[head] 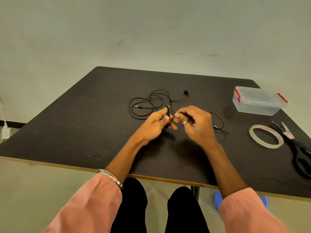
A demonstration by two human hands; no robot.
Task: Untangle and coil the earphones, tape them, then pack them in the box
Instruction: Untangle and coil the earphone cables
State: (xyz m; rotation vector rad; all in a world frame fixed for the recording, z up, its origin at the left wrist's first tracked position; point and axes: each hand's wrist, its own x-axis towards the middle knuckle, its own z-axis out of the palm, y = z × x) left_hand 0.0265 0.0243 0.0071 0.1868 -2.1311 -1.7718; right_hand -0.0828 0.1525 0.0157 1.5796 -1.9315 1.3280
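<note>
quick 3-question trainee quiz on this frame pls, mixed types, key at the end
1. True or false: the plastic box has its lid on.
2. What lies between the tape roll and the table's right edge? A) scissors B) pen C) knife
3. Fill in: both the left hand and the right hand hold the ____ cable.

Key: 1 true; 2 A, the scissors; 3 earphone, part of the earphones lying loose on the table.

Scissors (299,148) run off the right edge — earphone cable (218,126) partly hidden behind the right hand (196,125).
</note>
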